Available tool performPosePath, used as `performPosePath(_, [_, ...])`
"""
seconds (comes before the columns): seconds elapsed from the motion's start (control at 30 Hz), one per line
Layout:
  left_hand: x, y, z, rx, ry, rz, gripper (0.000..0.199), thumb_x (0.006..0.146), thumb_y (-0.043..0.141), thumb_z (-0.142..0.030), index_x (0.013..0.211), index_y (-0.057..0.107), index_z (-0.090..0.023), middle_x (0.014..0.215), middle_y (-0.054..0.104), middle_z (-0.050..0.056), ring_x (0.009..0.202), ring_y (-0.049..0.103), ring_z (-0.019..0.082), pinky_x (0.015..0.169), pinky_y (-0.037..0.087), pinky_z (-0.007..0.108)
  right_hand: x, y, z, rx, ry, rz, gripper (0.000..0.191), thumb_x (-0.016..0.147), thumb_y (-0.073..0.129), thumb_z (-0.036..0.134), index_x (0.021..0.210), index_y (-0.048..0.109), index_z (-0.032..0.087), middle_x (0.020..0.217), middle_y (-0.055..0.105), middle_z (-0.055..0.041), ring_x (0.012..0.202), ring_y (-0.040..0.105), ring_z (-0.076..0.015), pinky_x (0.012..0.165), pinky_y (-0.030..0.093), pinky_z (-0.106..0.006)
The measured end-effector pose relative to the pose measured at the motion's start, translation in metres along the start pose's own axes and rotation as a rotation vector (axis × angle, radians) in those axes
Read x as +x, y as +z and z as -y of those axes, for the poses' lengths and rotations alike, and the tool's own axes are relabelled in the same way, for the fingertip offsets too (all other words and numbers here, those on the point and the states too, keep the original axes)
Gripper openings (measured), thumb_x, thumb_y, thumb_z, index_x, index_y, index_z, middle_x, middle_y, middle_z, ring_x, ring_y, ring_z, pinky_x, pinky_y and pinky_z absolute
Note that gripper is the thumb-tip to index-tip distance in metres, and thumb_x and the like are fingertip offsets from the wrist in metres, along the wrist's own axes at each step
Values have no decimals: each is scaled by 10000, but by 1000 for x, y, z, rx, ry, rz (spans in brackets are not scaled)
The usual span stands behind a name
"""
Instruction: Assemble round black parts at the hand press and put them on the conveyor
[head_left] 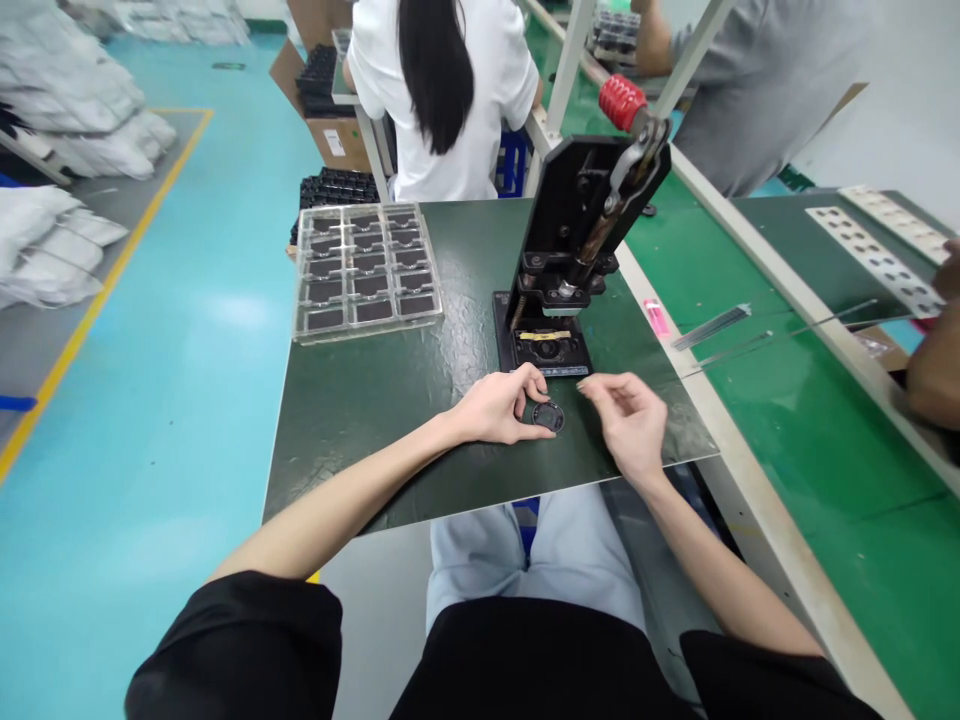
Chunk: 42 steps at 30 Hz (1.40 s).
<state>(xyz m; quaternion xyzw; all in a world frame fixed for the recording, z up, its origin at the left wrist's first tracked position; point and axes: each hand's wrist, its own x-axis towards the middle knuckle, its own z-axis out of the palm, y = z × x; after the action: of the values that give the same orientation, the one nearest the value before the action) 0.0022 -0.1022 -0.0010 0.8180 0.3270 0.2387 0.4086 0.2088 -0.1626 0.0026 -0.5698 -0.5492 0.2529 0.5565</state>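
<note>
My left hand (504, 407) is closed round the left side of a small round black part (548, 417), its thumb and fingers at the rim, just above the dark green tabletop (360, 400). To the right, my right hand (630, 418) has its thumb and forefinger pinched near the front right corner of the press; anything between them is too small to make out. Beyond both hands stands a black hand press (574, 230) with a red grip (622, 101). A yellow strip (545, 336) lies across its base.
A clear tray (367, 268) of dark rectangular pieces lies at the back left of the table. On the right, a pink item (657, 318) and thin metal rods (711, 327) lie near a green conveyor (810, 370). Other people sit beyond the table and at the right.
</note>
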Motion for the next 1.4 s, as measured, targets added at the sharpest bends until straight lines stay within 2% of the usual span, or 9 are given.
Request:
performPosePath(0.1, [0, 1, 0, -14, 1, -8, 570, 681, 918, -457, 1022, 519, -236, 704, 649, -97, 638, 695, 142, 628, 439, 245, 5, -6, 5, 92, 63, -141, 338, 881, 758, 523, 877, 663, 198, 838, 775, -54, 745, 739, -175, 730, 627, -323])
performPosePath(0.3, [-1, 1, 0, -9, -24, -12, 586, 677, 920, -491, 1038, 531, -243, 736, 678, -91, 648, 698, 140, 650, 461, 253, -1, -14, 23, -13, 26, 6, 259, 897, 751, 462, 1009, 723, 230, 781, 745, -29, 688, 727, -178, 622, 611, -301])
performPosePath(0.4, [-2, 0, -1, 6, -29, -12, 601, 677, 919, -505, 1059, 536, -244, 773, 700, -80, 638, 689, 136, 655, 472, 259, -3, -11, 21, 18, 75, 142, 286, 881, 755, 497, 919, 782, 214, 871, 784, -64, 727, 745, -196, 682, 648, -340])
performPosePath(0.5, [-2, 0, -1, 10, -36, -7, 612, 681, 915, -518, 1078, 539, -241, 811, 715, -68, 635, 687, 134, 648, 474, 260, -2, -4, 14, 114, 133, 237, 352, 815, 819, 502, 1008, 803, 208, 929, 799, -64, 819, 761, -208, 788, 664, -363])
performPosePath(0.77, [-5, -1, -3, 5, -47, 15, 609, 693, 917, -511, 1082, 539, -235, 875, 731, -47, 638, 683, 127, 640, 473, 253, -1, 1, 6, -153, -134, 134, 189, 957, 680, 359, 973, 810, 223, 829, 761, -51, 700, 687, -169, 720, 590, -330])
performPosePath(0.93, [-5, -1, -4, 10, -45, 23, 596, 702, 907, -521, 1073, 538, -236, 799, 690, -66, 642, 679, 134, 637, 467, 253, -3, 4, 4, -18, -10, 210, 267, 931, 711, 461, 910, 794, 208, 904, 741, -75, 785, 693, -182, 689, 596, -309])
performPosePath(1.1, [-6, -2, -5, 2, -44, 23, 599, 701, 909, -508, 1078, 531, -236, 846, 714, -55, 639, 677, 128, 631, 469, 253, 0, 4, 2, 101, 144, 306, 379, 874, 739, 575, 902, 773, 199, 784, 739, -49, 606, 647, -150, 568, 570, -285])
performPosePath(1.23, [-6, -2, -6, -3, -61, 20, 592, 705, 902, -511, 1083, 536, -239, 829, 723, -51, 640, 681, 133, 625, 471, 251, -1, 1, -4, 0, 126, 348, 410, 899, 697, 594, 862, 765, 191, 742, 724, -52, 642, 663, -168, 577, 545, -276])
performPosePath(1.4, [-5, -1, -5, -28, -73, -6, 626, 671, 926, -502, 1078, 534, -233, 889, 757, -22, 647, 690, 133, 626, 484, 247, -3, 1, -5, -134, 50, 380, 373, 954, 640, 520, 845, 765, 186, 688, 679, -26, 543, 540, -124, 513, 439, -254])
